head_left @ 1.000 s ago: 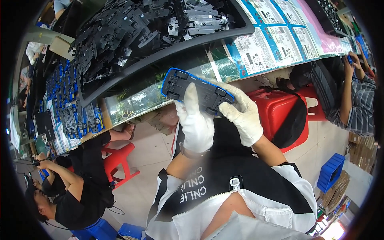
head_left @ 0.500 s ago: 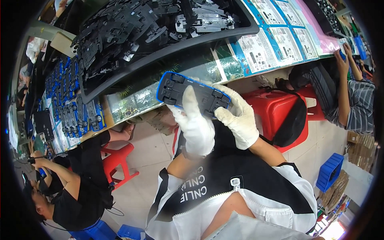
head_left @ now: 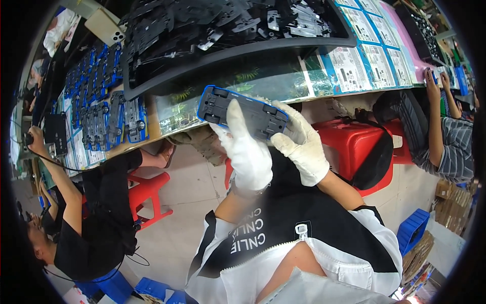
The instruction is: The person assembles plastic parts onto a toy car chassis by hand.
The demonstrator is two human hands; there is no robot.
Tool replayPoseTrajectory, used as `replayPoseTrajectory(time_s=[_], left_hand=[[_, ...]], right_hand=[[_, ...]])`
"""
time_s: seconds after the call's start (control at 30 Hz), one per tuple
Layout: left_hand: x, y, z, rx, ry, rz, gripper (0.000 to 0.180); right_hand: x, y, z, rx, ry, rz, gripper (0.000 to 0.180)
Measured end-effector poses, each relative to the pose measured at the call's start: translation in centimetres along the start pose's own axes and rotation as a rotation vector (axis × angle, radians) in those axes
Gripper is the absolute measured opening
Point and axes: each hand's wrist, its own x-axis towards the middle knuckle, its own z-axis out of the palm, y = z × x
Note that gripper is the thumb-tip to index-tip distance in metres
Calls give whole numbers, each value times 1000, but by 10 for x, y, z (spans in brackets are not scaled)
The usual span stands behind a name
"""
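Both my hands wear white gloves and hold a blue toy car body with a dark grey underside plate (head_left: pixel 243 112), turned bottom up. My left hand (head_left: pixel 247 152) grips its near side, one finger lying across the plate. My right hand (head_left: pixel 302 147) clasps its right end. The car sits just in front of the table edge, below a black tray (head_left: pixel 238 50) heaped with dark chassis parts.
Rows of blue and grey chassis pieces (head_left: pixel 109 114) lie on the table at left. Printed sheets (head_left: pixel 369 61) cover the table at right. A person in black (head_left: pixel 86 213) sits at left, another in a striped shirt (head_left: pixel 445 137) at right. Red stools (head_left: pixel 354 147) stand below.
My hands and the car have shifted slightly left and toward the table. My left finger now lies further across the underside plate.
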Motion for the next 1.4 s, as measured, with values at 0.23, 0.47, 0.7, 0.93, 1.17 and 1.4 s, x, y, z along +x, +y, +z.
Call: replayPoseTrajectory(time_s=[0.23,0.47,0.7,0.93,1.17,1.4], left_hand=[[5,6,-26,386,2,302,47],[17,26,-33,-220,85,-59,42],[6,30,-50,-211,-79,-17,44],[14,33,-56,-183,-36,-25,46],[19,40,-87,10,-97,-68,50],[27,97,-126,-171,-6,65,39]], right_hand=[[1,17,17,-71,-32,-7,64],[6,31,31,-97,-30,31,62],[6,25,41,-85,-19,18,65],[11,29,49,-150,-71,-38,61],[13,38,61,-223,-48,6,56],[12,43,68,-524,-241,-179,64]])
